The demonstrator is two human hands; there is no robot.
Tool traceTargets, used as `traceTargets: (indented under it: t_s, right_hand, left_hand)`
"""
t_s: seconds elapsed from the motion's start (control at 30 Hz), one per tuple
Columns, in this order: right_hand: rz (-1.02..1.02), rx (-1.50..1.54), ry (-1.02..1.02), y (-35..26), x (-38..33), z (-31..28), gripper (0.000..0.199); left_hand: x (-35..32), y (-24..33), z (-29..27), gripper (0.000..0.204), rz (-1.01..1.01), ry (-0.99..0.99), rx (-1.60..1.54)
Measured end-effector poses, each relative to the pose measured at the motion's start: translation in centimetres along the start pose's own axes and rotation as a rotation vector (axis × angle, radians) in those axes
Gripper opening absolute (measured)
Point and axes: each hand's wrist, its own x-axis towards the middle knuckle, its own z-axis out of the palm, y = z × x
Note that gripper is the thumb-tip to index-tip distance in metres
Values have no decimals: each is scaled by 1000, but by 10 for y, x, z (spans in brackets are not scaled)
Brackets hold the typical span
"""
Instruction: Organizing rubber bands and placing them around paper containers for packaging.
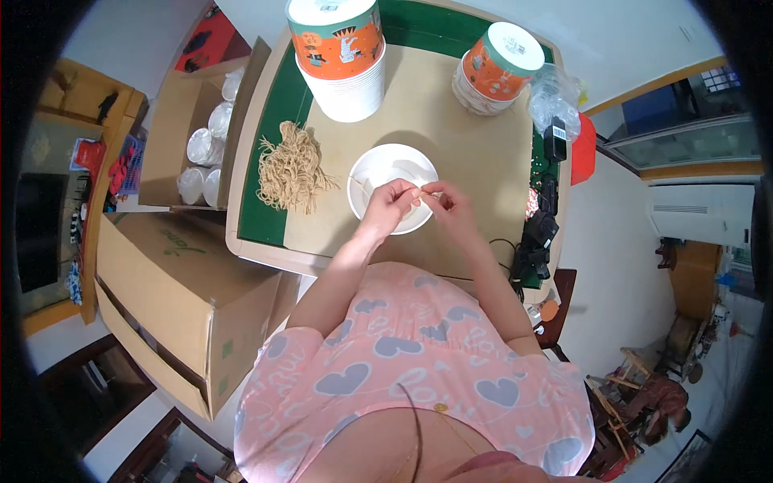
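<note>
A white paper bowl [392, 154] stands before me on the table, its open side up. Above its near rim my left hand [390, 208] and my right hand [451, 211] meet, thumbs and fingertips pinched together. Between them is something small and pale, too fine to make out. Inside the bowl, near its left wall, a thin tan strand shows faintly. Left of the bowl lies a loose heap of tan twine [295, 167], cut in many lengths.
A tall stack of paper buckets [345, 84] and a shorter stack [488, 80] stand at the back. Clear plastic bags [555, 97] and black adapters with cables [538, 241] line the right edge. Cartons [165, 282] crowd the left side. A person [656, 402] is far off at right.
</note>
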Motion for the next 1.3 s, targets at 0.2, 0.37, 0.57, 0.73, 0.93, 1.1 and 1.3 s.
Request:
traceTargets:
  t_s: [0.2,0.37,0.57,0.73,0.93,1.1,1.3]
  right_hand:
    - [28,41,48,-4,4,-11,8]
    - [-96,-76,53,-12,2,-21,7]
    - [-273,-225,156,-15,-3,-24,5]
    - [-191,-334,225,7,0,-26,4]
    - [-164,-281,267,19,-1,-18,5]
    - [-137,-248,271,25,0,-18,7]
    - [-259,-450,239,10,4,-18,9]
  left_hand:
    - [1,0,3,15,233,60,366]
    - [-4,29,13,19,118,-90,468]
    - [-16,50,28,15,149,-169,351]
    - [-27,65,27,14,188,-257,248]
    - [-32,67,26,14,205,-233,159]
    - [-33,67,24,14,210,-259,86]
    - [-23,56,18,13,180,-270,153]
